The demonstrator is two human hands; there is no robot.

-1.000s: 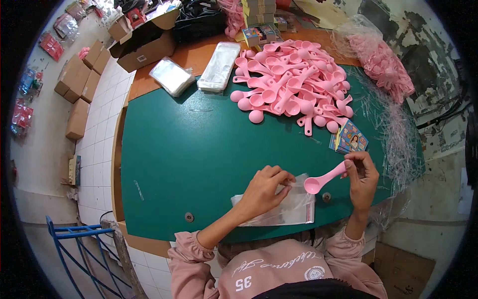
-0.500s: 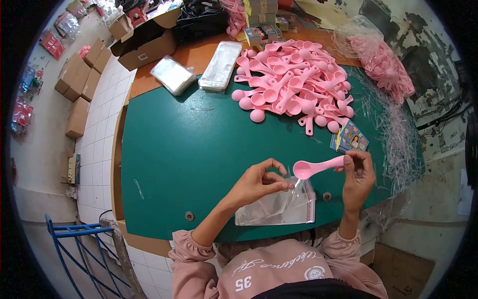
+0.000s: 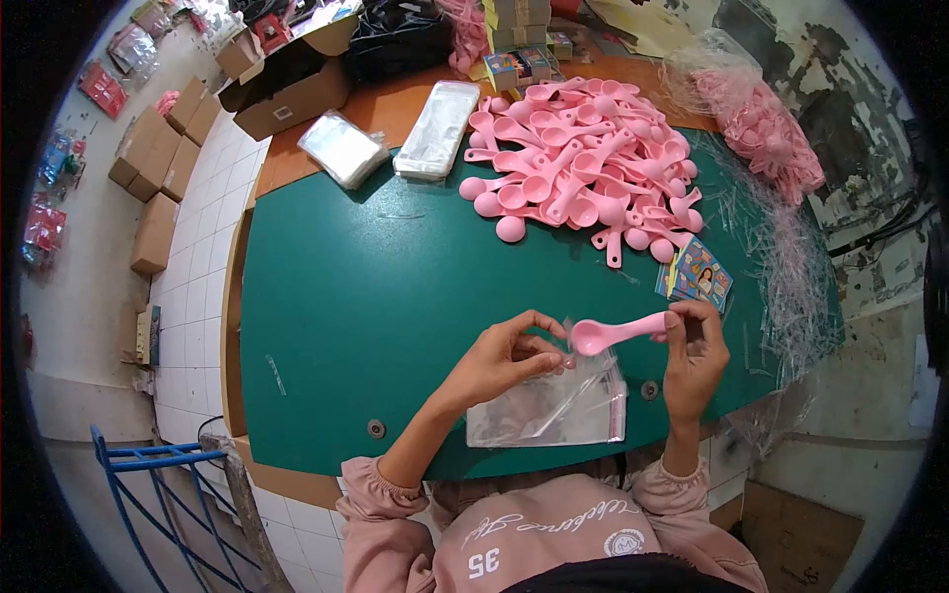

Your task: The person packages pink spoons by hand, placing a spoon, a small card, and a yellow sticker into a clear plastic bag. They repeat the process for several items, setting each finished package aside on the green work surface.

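My right hand [image 3: 696, 358] pinches a pink measuring spoon [image 3: 618, 333] by the end of its handle, bowl pointing left. My left hand [image 3: 516, 358] has its fingers closed on a clear plastic bag [image 3: 583, 364], whose mouth stands up at the spoon's bowl. The bowl overlaps the edge of that bag in this view. Beneath both hands, more flat clear bags [image 3: 544, 420] lie on the green table mat [image 3: 336, 316]. Just beyond my right hand is a small stack of printed cards [image 3: 700, 272].
A big heap of pink spoons [image 3: 583, 158] covers the table's far side. Packs of clear bags [image 3: 440, 130] lie to its left, near an open cardboard box [image 3: 292, 94]. Crumpled plastic film [image 3: 796, 287] runs down the right edge. A blue metal rack [image 3: 158, 460] stands at lower left.
My right hand has carried the spoon left, so its bowl now meets the bag's opening. My left hand has shifted slightly left, still gripping the bag.
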